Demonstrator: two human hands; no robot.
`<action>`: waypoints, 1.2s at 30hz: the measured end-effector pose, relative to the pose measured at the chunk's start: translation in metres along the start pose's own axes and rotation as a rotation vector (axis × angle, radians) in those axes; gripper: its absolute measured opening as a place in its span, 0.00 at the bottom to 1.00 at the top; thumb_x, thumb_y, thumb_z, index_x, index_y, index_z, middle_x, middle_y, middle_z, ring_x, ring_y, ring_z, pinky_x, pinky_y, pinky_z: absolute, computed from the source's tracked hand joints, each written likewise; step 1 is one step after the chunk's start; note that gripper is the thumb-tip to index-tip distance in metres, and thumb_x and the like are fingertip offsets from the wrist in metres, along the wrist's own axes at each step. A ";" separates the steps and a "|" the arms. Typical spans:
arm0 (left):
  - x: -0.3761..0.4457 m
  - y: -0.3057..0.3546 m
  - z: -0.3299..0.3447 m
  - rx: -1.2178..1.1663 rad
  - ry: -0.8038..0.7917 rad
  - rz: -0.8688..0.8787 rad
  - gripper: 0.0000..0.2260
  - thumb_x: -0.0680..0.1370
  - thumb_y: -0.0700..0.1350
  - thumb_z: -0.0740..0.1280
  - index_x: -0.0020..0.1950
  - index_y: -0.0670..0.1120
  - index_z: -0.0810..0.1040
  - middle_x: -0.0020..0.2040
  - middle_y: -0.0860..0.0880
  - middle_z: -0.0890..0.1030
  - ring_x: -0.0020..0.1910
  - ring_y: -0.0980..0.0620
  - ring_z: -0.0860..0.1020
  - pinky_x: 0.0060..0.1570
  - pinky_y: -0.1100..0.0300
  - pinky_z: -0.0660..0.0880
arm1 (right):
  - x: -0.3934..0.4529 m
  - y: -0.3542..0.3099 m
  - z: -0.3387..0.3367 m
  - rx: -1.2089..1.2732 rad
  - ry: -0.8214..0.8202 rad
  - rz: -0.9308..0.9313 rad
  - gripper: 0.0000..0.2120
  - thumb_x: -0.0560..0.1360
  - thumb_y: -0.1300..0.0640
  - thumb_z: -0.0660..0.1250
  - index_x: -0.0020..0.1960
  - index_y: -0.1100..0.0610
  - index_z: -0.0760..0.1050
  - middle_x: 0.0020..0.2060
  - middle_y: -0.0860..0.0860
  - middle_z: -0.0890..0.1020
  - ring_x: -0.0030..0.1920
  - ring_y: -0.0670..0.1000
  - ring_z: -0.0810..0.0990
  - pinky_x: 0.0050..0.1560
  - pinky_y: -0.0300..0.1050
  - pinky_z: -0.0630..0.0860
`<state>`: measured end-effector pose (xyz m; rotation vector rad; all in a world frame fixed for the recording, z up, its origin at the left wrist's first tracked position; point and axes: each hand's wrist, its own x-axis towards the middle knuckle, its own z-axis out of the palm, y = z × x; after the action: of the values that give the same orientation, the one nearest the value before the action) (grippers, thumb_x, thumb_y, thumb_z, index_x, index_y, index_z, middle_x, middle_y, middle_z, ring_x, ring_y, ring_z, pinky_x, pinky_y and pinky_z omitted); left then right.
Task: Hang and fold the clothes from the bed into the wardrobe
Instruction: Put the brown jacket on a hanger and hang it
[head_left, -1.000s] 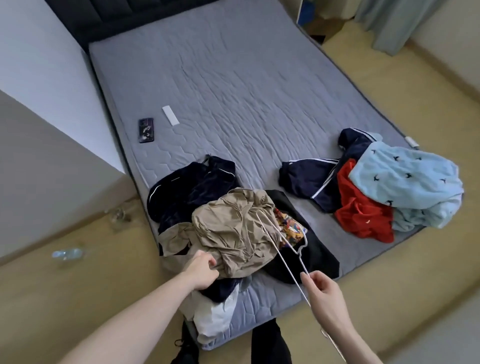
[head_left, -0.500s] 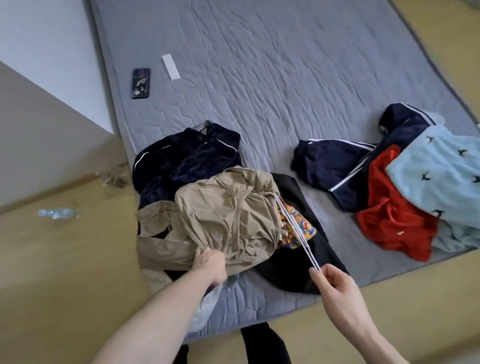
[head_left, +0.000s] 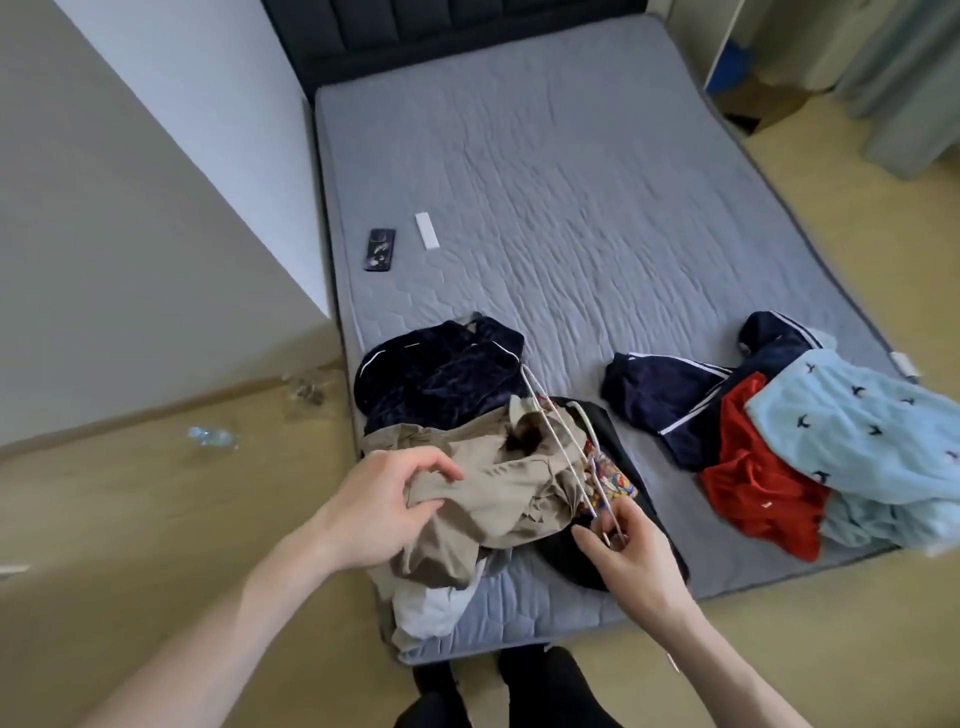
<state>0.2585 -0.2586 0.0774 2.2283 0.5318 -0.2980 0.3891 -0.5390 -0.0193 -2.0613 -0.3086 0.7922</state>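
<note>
The left hand (head_left: 384, 506) grips a fold of the beige garment (head_left: 498, 488), thumb under and fingers (head_left: 441, 467) curled over the cloth, at the near left corner of the bed (head_left: 571, 208). The right hand (head_left: 631, 545) pinches the lower ends of the white wire hangers (head_left: 558, 441) between thumb and fingertips; the hangers run up and away from it across the beige garment toward a dark navy velvet garment (head_left: 441, 374) that lies just behind. Beneath the beige garment lie a black garment (head_left: 613, 431), a bright multicoloured piece (head_left: 610, 475) and something white (head_left: 426, 608) that hangs over the bed's near edge. Well apart, at the bed's right side, a second heap holds a navy jacket with white stripes (head_left: 670, 395), a red garment (head_left: 753, 478) and a light blue garment with small dark bird marks (head_left: 852, 431) that lies on top of the red one. Farther up the grey quilted mattress, near its left edge, a dark phone (head_left: 380, 249) and a white remote (head_left: 426, 231) lie side by side. A clear plastic bottle (head_left: 213, 437) lies on the floor (head_left: 156, 493) to the left of the bed.
</note>
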 end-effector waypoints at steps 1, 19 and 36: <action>-0.016 0.011 -0.017 0.000 0.018 0.045 0.13 0.78 0.45 0.73 0.54 0.63 0.80 0.41 0.61 0.82 0.35 0.58 0.78 0.36 0.68 0.70 | -0.007 -0.011 0.008 -0.023 -0.006 -0.036 0.15 0.72 0.53 0.77 0.42 0.51 0.70 0.33 0.42 0.77 0.28 0.42 0.69 0.29 0.33 0.67; -0.212 0.005 -0.192 -0.304 0.405 0.334 0.08 0.79 0.43 0.70 0.52 0.55 0.84 0.37 0.41 0.79 0.35 0.41 0.73 0.36 0.56 0.71 | -0.086 -0.170 0.144 -0.187 -0.105 -0.296 0.16 0.75 0.51 0.73 0.39 0.57 0.69 0.34 0.45 0.84 0.32 0.43 0.81 0.39 0.53 0.80; -0.282 0.105 -0.303 -0.885 0.591 0.749 0.17 0.83 0.35 0.58 0.69 0.46 0.77 0.58 0.43 0.75 0.57 0.48 0.73 0.62 0.54 0.72 | -0.168 -0.416 0.164 0.272 0.079 -0.644 0.06 0.75 0.54 0.71 0.49 0.54 0.76 0.40 0.50 0.84 0.43 0.51 0.84 0.41 0.50 0.83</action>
<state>0.0704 -0.1672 0.4493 1.4471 0.0447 0.8492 0.1872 -0.2723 0.3211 -1.5892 -0.7301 0.3319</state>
